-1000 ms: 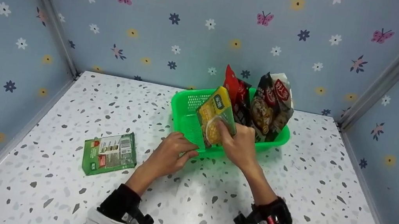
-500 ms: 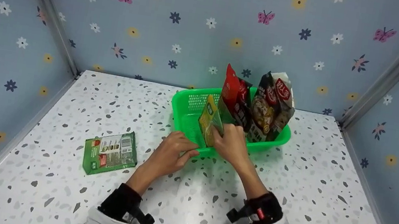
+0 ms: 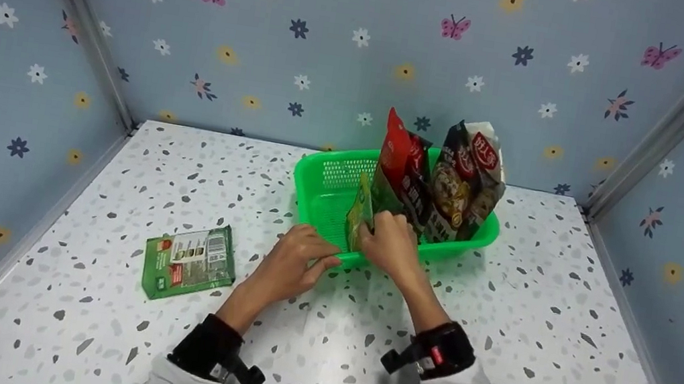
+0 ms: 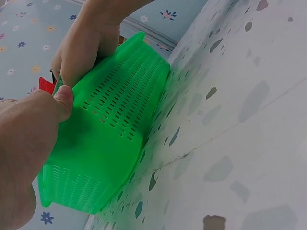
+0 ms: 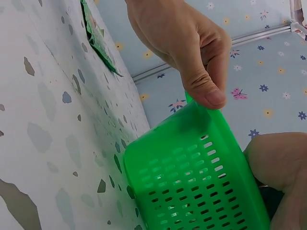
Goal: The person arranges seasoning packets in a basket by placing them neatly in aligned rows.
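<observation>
A green plastic basket (image 3: 327,166) stands near the back wall. My left hand (image 3: 294,263) pinches its front rim near the left corner; in the left wrist view the thumb (image 4: 64,98) lies on the rim. Inside the basket, my right hand (image 3: 390,243) grips a yellow-green food packet (image 3: 357,218), which stands on edge with its face turned mostly away. To its right lean a red and black packet (image 3: 397,160) and dark packets (image 3: 454,188) with a red label. The right hand's fingertips are hidden behind the packet.
A green packet (image 3: 189,262) lies flat on the speckled table (image 3: 110,198), left of the basket. Flowered panels (image 3: 363,53) enclose the table at the back and sides.
My right hand has moved down and left, lowering the yellow-green packet into the basket and turning it edge-on. The left hand has stayed on the rim.
</observation>
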`<state>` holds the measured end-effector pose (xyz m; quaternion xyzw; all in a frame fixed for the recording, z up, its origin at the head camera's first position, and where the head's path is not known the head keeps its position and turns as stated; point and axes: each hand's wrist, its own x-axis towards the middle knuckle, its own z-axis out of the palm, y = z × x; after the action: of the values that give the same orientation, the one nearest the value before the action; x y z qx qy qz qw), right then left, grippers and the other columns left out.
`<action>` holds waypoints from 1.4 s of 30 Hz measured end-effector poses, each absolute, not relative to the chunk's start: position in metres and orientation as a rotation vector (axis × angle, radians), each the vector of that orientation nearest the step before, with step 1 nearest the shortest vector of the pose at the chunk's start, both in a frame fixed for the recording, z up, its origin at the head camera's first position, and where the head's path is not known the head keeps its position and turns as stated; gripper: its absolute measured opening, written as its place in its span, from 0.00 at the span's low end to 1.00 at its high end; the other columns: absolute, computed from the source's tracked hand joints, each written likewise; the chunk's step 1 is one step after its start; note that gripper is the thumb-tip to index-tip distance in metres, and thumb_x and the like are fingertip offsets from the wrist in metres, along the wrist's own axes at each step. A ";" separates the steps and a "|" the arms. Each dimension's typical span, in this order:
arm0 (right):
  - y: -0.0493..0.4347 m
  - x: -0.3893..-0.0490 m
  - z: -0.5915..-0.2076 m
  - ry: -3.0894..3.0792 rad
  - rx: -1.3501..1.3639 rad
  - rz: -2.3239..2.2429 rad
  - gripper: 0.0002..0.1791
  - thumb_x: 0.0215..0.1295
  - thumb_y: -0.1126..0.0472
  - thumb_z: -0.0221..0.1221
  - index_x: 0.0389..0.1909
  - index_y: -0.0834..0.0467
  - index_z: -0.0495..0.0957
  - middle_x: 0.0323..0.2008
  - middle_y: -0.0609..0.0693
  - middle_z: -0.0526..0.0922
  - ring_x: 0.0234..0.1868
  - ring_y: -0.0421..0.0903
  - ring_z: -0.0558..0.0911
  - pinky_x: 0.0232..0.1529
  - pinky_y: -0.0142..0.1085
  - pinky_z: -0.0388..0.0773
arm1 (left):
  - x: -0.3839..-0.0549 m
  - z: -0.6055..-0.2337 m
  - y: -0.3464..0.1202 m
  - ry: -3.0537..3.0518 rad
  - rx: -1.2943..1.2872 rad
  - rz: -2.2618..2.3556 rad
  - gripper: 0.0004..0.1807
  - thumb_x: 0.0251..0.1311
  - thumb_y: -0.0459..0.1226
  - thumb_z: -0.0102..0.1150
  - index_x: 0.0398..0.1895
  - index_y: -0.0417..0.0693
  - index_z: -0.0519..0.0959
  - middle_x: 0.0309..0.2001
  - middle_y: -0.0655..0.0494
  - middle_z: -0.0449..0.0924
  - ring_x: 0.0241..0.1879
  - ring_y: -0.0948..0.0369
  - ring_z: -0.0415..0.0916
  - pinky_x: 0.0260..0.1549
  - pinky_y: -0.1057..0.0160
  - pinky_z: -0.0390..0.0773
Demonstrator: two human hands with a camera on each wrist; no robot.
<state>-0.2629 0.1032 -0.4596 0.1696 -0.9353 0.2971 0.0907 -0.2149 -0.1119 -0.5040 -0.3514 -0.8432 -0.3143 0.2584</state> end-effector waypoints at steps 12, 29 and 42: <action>0.102 -0.266 -0.459 -2.784 0.366 0.874 0.31 0.81 0.58 0.66 0.18 0.48 0.59 0.17 0.42 0.54 0.17 0.43 0.61 0.22 0.39 0.59 | -0.213 -0.504 -0.112 -2.289 -0.941 -0.847 0.06 0.69 0.36 0.78 0.45 0.44 0.96 0.40 0.51 0.97 0.40 0.52 0.89 0.55 0.49 0.83; 0.107 -0.269 -0.457 -2.753 0.343 0.894 0.32 0.81 0.58 0.67 0.17 0.49 0.60 0.17 0.43 0.57 0.19 0.44 0.63 0.24 0.39 0.60 | -0.215 -0.506 -0.111 -2.281 -0.932 -0.829 0.06 0.68 0.35 0.79 0.44 0.44 0.96 0.40 0.50 0.97 0.40 0.52 0.89 0.52 0.49 0.83; 0.110 -0.267 -0.455 -2.716 0.319 0.899 0.32 0.79 0.60 0.66 0.16 0.48 0.58 0.16 0.42 0.53 0.17 0.44 0.60 0.23 0.38 0.58 | -0.214 -0.505 -0.109 -2.276 -0.933 -0.821 0.06 0.68 0.35 0.78 0.44 0.43 0.95 0.41 0.49 0.97 0.40 0.52 0.91 0.56 0.48 0.84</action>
<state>-0.2672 0.1100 -0.4548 0.1098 -0.9353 0.3098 0.1311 -0.2139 -0.1093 -0.5052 -0.3463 -0.8450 -0.3046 0.2708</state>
